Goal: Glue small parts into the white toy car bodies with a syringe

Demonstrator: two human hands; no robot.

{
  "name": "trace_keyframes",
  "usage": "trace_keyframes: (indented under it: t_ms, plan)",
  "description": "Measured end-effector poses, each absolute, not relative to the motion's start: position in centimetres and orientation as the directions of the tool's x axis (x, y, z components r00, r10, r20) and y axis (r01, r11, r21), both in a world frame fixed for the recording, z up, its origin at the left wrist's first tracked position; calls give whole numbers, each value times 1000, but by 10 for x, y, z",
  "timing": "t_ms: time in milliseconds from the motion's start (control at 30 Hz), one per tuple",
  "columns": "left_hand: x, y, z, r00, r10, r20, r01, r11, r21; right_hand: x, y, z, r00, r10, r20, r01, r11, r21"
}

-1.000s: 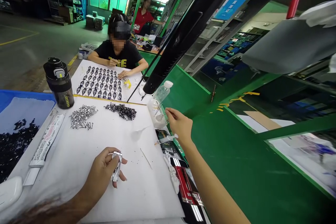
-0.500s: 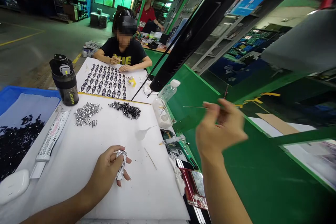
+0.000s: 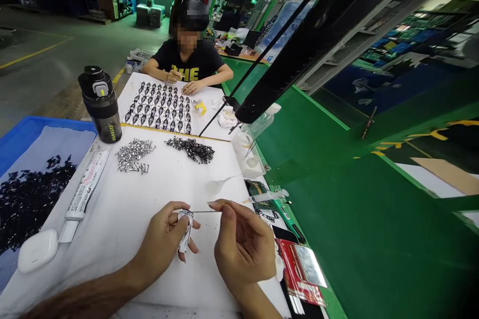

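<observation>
Resting over the white work surface (image 3: 149, 189), my left hand (image 3: 159, 239) pinches a small shiny silver metal part (image 3: 184, 241) between thumb and fingers. My right hand (image 3: 247, 246) is closed on a thin needle-like rod (image 3: 204, 212), gripped between thumb and index finger. The rod points left, and its far end meets the upper end of the metal part; whether it touches or enters cannot be made out. Beyond the hands lie a heap of small silver pins (image 3: 130, 154) and a heap of small black pieces (image 3: 190, 149).
On the left are a blue tray (image 3: 41, 122) of black pieces, a white tube (image 3: 88, 184), a white case (image 3: 38, 250) and a dark bottle (image 3: 103, 109). A syringe (image 3: 267, 196) and red packet (image 3: 299, 269) lie right. A black bar (image 3: 277, 70) slants overhead; a co-worker (image 3: 190, 62) sits opposite.
My right hand has come down and left from the green partition, bringing the rod to the silver part. My left hand keeps its hold. The view has shifted slightly.
</observation>
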State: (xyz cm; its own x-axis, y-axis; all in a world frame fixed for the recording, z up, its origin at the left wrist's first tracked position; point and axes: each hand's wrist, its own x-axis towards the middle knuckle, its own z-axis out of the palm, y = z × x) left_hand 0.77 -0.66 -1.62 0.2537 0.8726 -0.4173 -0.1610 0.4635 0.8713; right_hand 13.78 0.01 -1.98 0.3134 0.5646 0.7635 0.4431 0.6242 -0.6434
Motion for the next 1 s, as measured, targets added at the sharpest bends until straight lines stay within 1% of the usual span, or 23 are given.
trace_keyframes:
  t_ms: [167,367,533,633,700,733,800,867,900,933,967,1000]
  plan:
    - [8,-7,-18,261,872,-415,-169,464,869,137,1,-19,296,597,745,458,596,-660]
    - [8,-6,-17,249,871,-424,-151,467,871,142,1,-18,303,563,769,462,619,-636]
    - [8,-5,-14,247,866,-434,-134,474,870,144,1,-19,280,553,784,518,601,-609]
    - [8,-6,-15,244,867,-435,-136,475,870,145,2,-16,315,543,778,505,598,-622]
    - [7,-6,-16,248,871,-424,-139,465,874,148,3,-11,366,487,793,506,612,-608]
    - [7,-7,-17,250,873,-419,-139,461,876,151,5,-7,392,433,811,523,621,-584]
    - [7,-7,-18,251,875,-414,-137,456,880,160,10,2,434,279,857,601,618,-506]
    - [7,-7,-18,244,878,-413,-132,452,882,174,17,15,468,112,877,701,558,-445]
    - [7,-7,-18,238,879,-413,-130,450,883,182,22,23,481,45,876,744,508,-435]
    - [7,-7,-17,233,879,-415,-127,451,884,192,27,30,490,6,872,774,457,-438]
    - [7,-7,-16,227,880,-418,-123,451,884,202,32,36,499,-2,867,790,413,-453]
    - [7,-7,-15,220,880,-421,-120,453,883,213,37,42,510,15,860,793,380,-477]
